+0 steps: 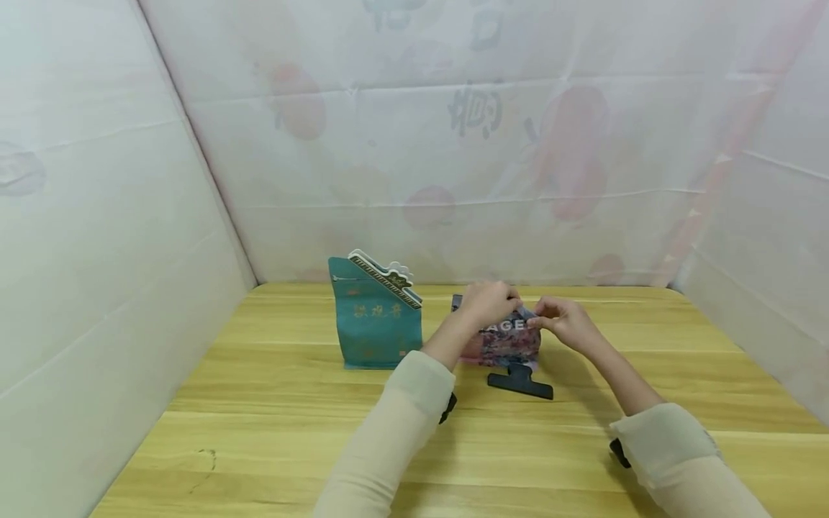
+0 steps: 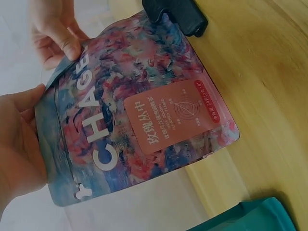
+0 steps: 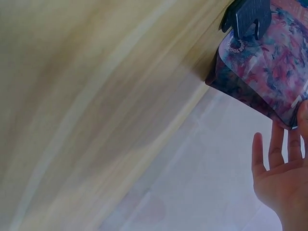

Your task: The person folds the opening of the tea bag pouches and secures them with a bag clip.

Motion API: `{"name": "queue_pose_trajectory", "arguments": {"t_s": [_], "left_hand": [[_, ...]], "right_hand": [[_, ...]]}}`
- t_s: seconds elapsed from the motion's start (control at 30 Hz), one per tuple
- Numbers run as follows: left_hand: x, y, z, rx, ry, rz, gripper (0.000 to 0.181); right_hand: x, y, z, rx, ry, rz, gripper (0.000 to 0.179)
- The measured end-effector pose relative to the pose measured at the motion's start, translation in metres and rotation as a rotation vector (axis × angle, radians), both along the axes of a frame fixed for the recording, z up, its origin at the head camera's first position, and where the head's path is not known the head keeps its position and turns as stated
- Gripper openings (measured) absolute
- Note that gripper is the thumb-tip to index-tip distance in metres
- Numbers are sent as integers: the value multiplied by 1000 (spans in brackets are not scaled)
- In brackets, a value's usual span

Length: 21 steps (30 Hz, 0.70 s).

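Observation:
A blue-and-pink tea bag (image 1: 508,344) printed CHAGE stands upright on the table. My left hand (image 1: 486,302) grips its top edge from above; in the left wrist view some of those fingers are hidden behind the bag. At the bag's top right corner, my right hand (image 1: 565,321) pinches the edge between thumb and fingers, and the top strip bends over there. In the right wrist view, the other fingers of the right hand (image 3: 279,178) are spread below the corner. A black bag clip (image 1: 521,381) lies on the table right in front of the bag's base.
To the left stands a teal pouch (image 1: 376,324), its slanted top corner held by a white and gold decorated clip (image 1: 387,279). The wooden table (image 1: 259,432) meets pale cloth walls (image 1: 401,144) at the back and both sides.

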<state>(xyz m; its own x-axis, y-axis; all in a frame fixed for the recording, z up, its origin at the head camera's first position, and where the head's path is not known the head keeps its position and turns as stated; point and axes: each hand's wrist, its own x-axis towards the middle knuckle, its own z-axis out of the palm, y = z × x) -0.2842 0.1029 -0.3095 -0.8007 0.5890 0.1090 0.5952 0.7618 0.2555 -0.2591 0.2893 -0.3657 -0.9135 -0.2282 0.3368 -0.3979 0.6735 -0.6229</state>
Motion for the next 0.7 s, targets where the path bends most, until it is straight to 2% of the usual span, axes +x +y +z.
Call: {"name": "queue_pose_trajectory", "arguments": {"t_s": [0.13, 0.27, 0.5, 0.6, 0.7], "left_hand": [[3, 4, -2, -52, 74, -17, 26], [3, 6, -7, -58, 151, 5, 21], [2, 6, -11, 6, 168, 35, 20], [1, 5, -11, 11, 177, 1, 19], [-2, 2, -10, 14, 175, -62, 19]], "right_hand": [[1, 0, 1, -19, -30, -9, 7], [0, 1, 0, -12, -41, -13, 9], [2, 0, 0, 85, -1, -10, 8], [3, 0, 2, 121, 25, 1, 6], [4, 0, 5, 133, 33, 24, 6]]}}
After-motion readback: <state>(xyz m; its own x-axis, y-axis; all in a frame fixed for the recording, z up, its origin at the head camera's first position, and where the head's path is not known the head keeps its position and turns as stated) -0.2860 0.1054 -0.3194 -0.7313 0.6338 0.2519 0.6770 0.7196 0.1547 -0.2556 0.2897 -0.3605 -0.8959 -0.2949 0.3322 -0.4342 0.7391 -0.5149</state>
